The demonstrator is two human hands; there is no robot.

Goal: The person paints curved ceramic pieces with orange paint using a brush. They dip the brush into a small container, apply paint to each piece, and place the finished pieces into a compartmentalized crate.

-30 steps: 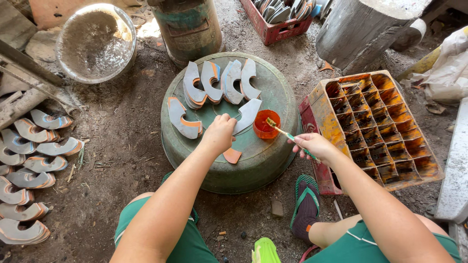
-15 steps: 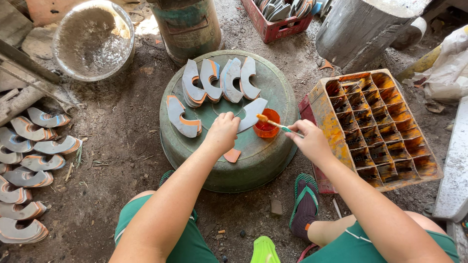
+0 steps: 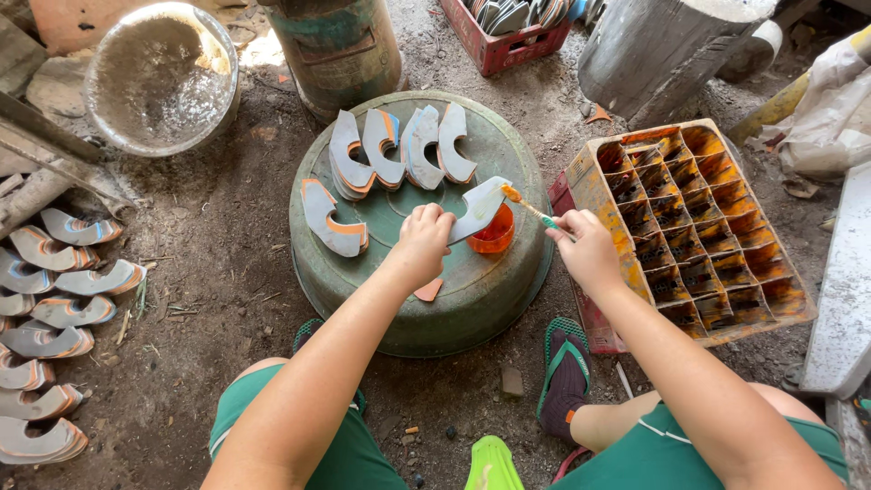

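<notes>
The curved grey piece (image 3: 479, 207) stood tilted on the upturned green basin (image 3: 472, 299), leaning over the small orange cup (image 3: 494, 238). The left hand (image 3: 422, 243) was curled around its lower end, fingers pressed shut on it. The right hand (image 3: 588, 249) pinched a thin brush (image 3: 535, 212), whose tip seemed to touch the piece's upper edge. More curved pieces (image 3: 390, 150) lay further back on the basin.

A rough outdoor workshop is showing here: a person is sitting over a dirt floor (image 3: 209, 236), using an upturned basin (image 3: 435, 308) as a bench, with curved pieces (image 3: 54, 299) lying in rows at left and a paint-stained crate (image 3: 699, 227) at right.
</notes>
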